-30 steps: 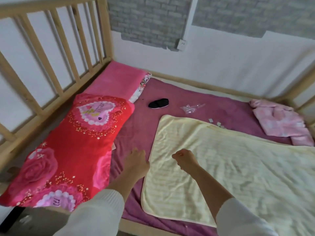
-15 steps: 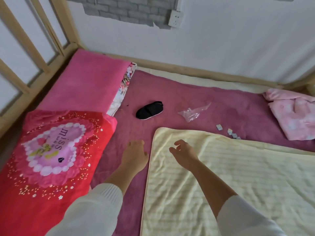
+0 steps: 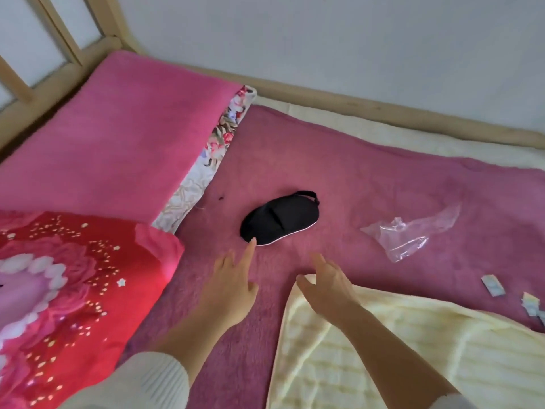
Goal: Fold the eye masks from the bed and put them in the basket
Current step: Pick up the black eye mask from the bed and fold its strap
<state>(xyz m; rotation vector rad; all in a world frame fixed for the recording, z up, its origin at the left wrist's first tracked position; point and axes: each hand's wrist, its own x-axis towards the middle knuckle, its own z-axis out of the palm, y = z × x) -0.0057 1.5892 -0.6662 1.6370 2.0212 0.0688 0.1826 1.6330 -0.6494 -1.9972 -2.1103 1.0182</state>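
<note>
On the purple-pink blanket (image 3: 368, 178) lies one black eye mask (image 3: 280, 221), flat, beside one clear plastic bag (image 3: 410, 234). Two hands reach toward it, both open and empty: left hand (image 3: 233, 287) with a fingertip at the mask's near edge, right hand (image 3: 327, 286) over the yellow towel (image 3: 383, 355).

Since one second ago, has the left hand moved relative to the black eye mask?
Yes. The left hand has moved forward toward the eye mask; its fingertip now reaches the mask's near edge.
</note>
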